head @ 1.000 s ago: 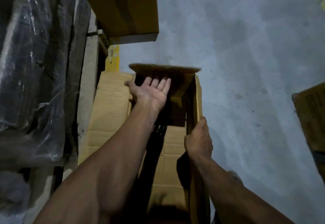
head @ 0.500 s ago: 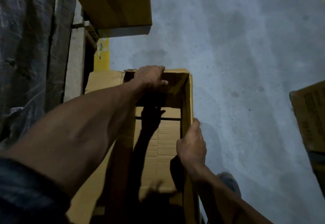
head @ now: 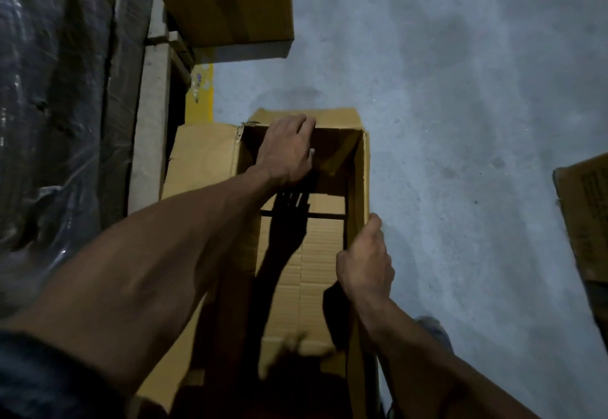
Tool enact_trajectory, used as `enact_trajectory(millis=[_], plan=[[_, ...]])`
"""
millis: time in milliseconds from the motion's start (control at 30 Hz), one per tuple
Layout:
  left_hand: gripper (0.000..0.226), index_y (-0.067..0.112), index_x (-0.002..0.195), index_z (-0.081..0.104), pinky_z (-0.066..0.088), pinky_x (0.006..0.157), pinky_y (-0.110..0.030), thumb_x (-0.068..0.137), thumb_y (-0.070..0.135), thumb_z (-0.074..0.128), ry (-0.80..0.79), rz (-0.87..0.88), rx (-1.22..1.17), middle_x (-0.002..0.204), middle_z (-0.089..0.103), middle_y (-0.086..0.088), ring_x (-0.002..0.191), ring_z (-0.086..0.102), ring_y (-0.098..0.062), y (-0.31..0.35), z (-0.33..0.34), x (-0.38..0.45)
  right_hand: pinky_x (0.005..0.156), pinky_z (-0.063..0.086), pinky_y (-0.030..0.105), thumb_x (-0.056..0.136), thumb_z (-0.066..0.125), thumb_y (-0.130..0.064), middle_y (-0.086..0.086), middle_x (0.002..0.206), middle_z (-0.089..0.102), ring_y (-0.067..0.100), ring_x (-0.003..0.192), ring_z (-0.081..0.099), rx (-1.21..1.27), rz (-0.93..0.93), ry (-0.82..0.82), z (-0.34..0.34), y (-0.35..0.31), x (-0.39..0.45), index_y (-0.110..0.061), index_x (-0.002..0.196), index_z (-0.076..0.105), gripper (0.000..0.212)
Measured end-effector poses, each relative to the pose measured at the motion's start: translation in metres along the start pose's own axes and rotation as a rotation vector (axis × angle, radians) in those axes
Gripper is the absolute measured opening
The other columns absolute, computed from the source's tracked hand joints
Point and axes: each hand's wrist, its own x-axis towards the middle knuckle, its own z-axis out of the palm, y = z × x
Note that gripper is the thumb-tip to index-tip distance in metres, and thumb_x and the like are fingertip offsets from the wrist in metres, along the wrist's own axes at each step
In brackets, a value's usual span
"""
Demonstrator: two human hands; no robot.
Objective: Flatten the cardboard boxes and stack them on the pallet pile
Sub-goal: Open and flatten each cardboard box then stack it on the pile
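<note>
A long open cardboard box [head: 289, 274] stands on the concrete floor in front of me, its top flaps spread. My left hand [head: 285, 149] reaches across to the far end and its fingers curl over the far flap edge. My right hand [head: 365, 260] grips the top edge of the right wall, thumb outside. The left flap [head: 200, 159] lies spread flat toward the pallet side.
A closed cardboard box [head: 227, 1] sits at the top on a wooden pallet [head: 154, 57]. Goods wrapped in dark plastic film [head: 49, 89] fill the left side. Another carton [head: 585, 214] stands at the right edge. A yellow floor marking [head: 199, 96] shows beyond the open box.
My left hand went from flat against the raised far flap to gripping the far edge, and the flap folded down. My right hand stayed on the right wall.
</note>
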Motion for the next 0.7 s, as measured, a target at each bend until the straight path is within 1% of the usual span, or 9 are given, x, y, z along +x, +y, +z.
enact_trajectory(millis=[67,133,233,300,467,533,567,633,700], plan=[[0.061,0.011,0.153,0.028,0.015,0.123,-0.044,0.100,0.035,0.047,0.023,-0.035,0.042,0.160,0.026,-0.012,0.149,0.018,-0.029,-0.005,-0.001,-0.033,0.084,0.051,0.040,0.094,0.059,-0.007,0.009,0.133,0.052,0.028,0.113,0.058,-0.008,0.003,0.004,0.000,-0.003,-0.001,-0.014,0.146,0.026,0.062],[0.063,0.010,0.154,0.027,0.011,0.123,-0.046,0.099,0.034,0.046,0.049,-0.141,0.041,0.164,0.018,-0.011,0.152,0.007,-0.030,-0.011,-0.003,-0.071,0.085,0.054,0.044,0.094,0.060,-0.008,0.009,0.132,0.053,0.028,0.112,0.058,-0.005,0.020,0.002,-0.001,-0.004,-0.004,-0.014,0.145,0.027,0.062],[0.066,0.007,0.152,0.028,0.018,0.119,-0.052,0.094,0.027,0.052,0.055,-0.364,-0.087,0.162,0.019,-0.015,0.150,0.012,-0.035,-0.016,-0.005,-0.136,0.081,0.051,0.042,0.096,0.057,-0.007,0.009,0.131,0.054,0.029,0.111,0.057,0.005,0.043,-0.038,-0.007,-0.003,-0.007,-0.016,0.144,0.026,0.059],[0.070,0.005,0.154,0.022,0.020,0.119,-0.052,0.094,0.027,0.053,-0.009,-0.488,-0.147,0.163,0.016,-0.015,0.149,0.014,-0.035,-0.016,0.002,-0.174,0.082,0.050,0.042,0.098,0.050,-0.007,0.010,0.129,0.054,0.030,0.110,0.058,0.021,0.090,-0.095,-0.015,-0.002,-0.010,-0.017,0.146,0.025,0.055],[0.067,0.002,0.156,0.003,0.011,0.123,-0.037,0.103,0.019,0.040,-0.142,-0.581,-0.345,0.166,0.002,-0.015,0.153,0.005,-0.029,-0.007,0.025,-0.246,0.080,0.047,0.036,0.105,0.044,-0.020,0.013,0.121,0.062,0.028,0.098,0.059,0.027,0.178,-0.173,-0.016,0.017,-0.045,-0.016,0.149,0.035,0.045],[0.064,0.000,0.156,0.006,0.017,0.122,-0.035,0.105,0.021,0.038,-0.210,-0.647,-0.415,0.165,0.008,-0.016,0.152,0.012,-0.029,0.000,0.032,-0.264,0.082,0.046,0.035,0.105,0.045,-0.024,0.014,0.123,0.063,0.031,0.106,0.061,0.031,0.208,-0.170,-0.012,0.029,-0.063,-0.016,0.148,0.038,0.044],[0.061,-0.001,0.155,0.013,0.027,0.118,-0.037,0.105,0.022,0.040,-0.239,-0.703,-0.471,0.162,0.019,-0.018,0.148,0.023,-0.031,0.002,0.036,-0.270,0.082,0.046,0.036,0.105,0.046,-0.025,0.014,0.124,0.063,0.032,0.108,0.061,0.025,0.225,-0.173,-0.010,0.035,-0.071,-0.016,0.148,0.039,0.044],[0.048,0.002,0.145,0.035,0.046,0.098,-0.042,0.104,0.025,0.047,-0.277,-0.808,-0.562,0.142,0.050,-0.021,0.128,0.050,-0.038,0.001,0.047,-0.279,0.087,0.048,0.039,0.105,0.047,-0.025,0.014,0.125,0.062,0.033,0.110,0.060,0.014,0.247,-0.195,-0.007,0.044,-0.087,-0.017,0.150,0.036,0.047],[0.036,0.003,0.129,0.050,0.048,0.085,-0.041,0.102,0.027,0.051,-0.315,-0.831,-0.554,0.123,0.062,-0.020,0.113,0.058,-0.040,0.000,0.054,-0.282,0.090,0.047,0.040,0.104,0.048,-0.022,0.016,0.127,0.062,0.034,0.112,0.060,0.004,0.262,-0.209,-0.003,0.052,-0.099,-0.017,0.153,0.032,0.051]])
